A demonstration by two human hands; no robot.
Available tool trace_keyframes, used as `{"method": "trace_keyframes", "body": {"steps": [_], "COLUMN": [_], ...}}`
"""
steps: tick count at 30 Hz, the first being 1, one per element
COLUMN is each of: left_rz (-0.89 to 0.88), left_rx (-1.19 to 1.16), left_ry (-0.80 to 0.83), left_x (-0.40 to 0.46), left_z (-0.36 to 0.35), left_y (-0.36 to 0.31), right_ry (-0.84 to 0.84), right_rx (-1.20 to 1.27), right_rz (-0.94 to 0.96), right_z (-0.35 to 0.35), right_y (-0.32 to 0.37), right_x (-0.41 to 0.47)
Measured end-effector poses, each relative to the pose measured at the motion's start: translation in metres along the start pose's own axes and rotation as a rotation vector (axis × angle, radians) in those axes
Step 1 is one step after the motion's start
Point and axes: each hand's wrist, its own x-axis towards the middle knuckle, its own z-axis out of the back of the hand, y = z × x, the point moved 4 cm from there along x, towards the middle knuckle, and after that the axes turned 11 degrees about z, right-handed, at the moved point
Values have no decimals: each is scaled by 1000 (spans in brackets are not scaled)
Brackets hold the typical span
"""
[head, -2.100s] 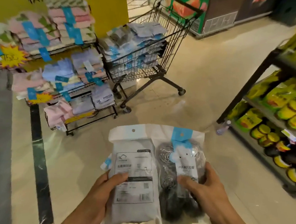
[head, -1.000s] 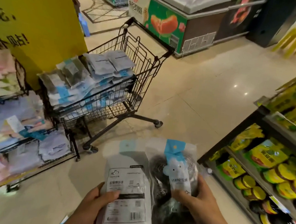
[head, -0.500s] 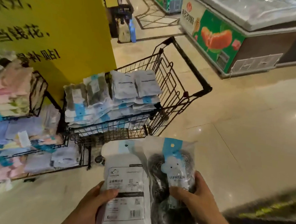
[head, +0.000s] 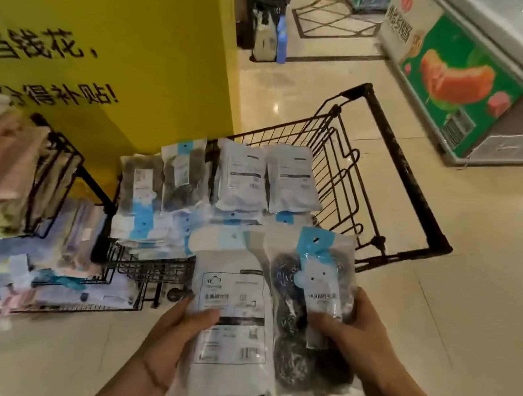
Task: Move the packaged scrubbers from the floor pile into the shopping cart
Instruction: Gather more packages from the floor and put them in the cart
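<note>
Closing on the black wire shopping cart (head: 338, 160), the person now stands right beside it, where two seconds ago it sat well across the pale tiled floor (head: 438, 281); the carry looks nearly over, with only the drop onto the stack left. The left hand (head: 171, 333) grips a white opaque scrubber pack with a printed label (head: 231, 317), thumb pressed on its face, and the right hand (head: 358, 337) holds a clear pack of dark steel-wool scrubbers with a blue header card (head: 310, 299), thumb across its label; neither grip has altered. Both packs hang just short of the cart's near edge, overlapping the heap of packaged scrubbers (head: 222, 187) already loaded. The floor pile is out of view, so how many remain cannot be told. Fingers behind the packs are hidden, the cart's wheels are mostly blocked, and the wire rack of folded cloths (head: 29, 180) at left is blurred.
</note>
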Motion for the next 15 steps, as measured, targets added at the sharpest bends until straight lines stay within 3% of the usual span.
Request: {"method": "trace_keyframes", "body": {"steps": [9, 15], "left_rz": [-91, -133], "left_rx": [48, 157], "left_ry": [66, 52], "left_x": [123, 209], "left_z": [-30, -52], "left_y": [-159, -224], "right_ry": [-13, -88], "right_rx": [38, -12], "right_rz": [20, 76], "right_z": [-22, -32], "right_y": [79, 96], "right_x": [165, 266]}}
